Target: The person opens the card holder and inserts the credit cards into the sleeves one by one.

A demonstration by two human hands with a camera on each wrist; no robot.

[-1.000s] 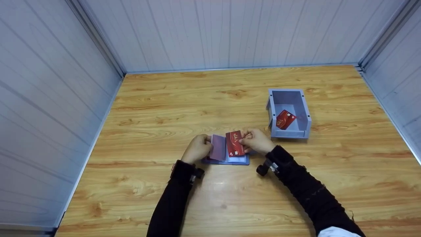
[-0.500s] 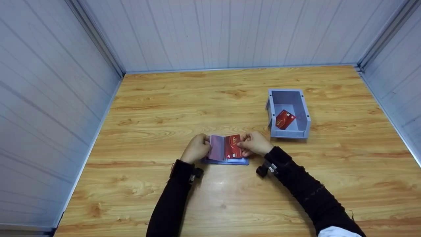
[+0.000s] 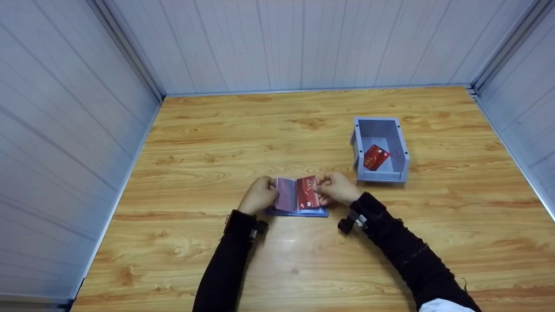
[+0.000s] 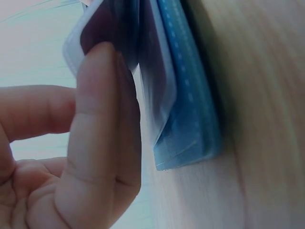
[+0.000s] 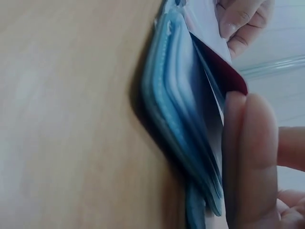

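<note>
A blue card holder (image 3: 318, 213) lies spread on the table, its clear plastic pages lifted in the middle. At its left side my left hand (image 3: 260, 196) pinches a clear page (image 3: 286, 195) between thumb and fingers; the left wrist view shows a dark sheet or card behind that plastic (image 4: 95, 38). My right hand (image 3: 339, 189) pinches the right edge of a red VIP card (image 3: 306, 194), held over the right-hand pages. In the right wrist view the red card (image 5: 221, 67) stands tilted beside the pages. Whether its inner edge sits inside a sleeve I cannot tell.
A grey open-front bin (image 3: 381, 177) stands to the right, beyond my right hand. Inside it lies a red VIP card (image 3: 375, 157); others beneath it cannot be made out. Pale panel walls (image 3: 277, 47) border the wooden table (image 3: 243, 130) at the back and both sides.
The red card has moved slightly down and left, closer to the holder's fold, along with my right hand. The page in my left hand has shifted a little left. The bin is unmoved.
</note>
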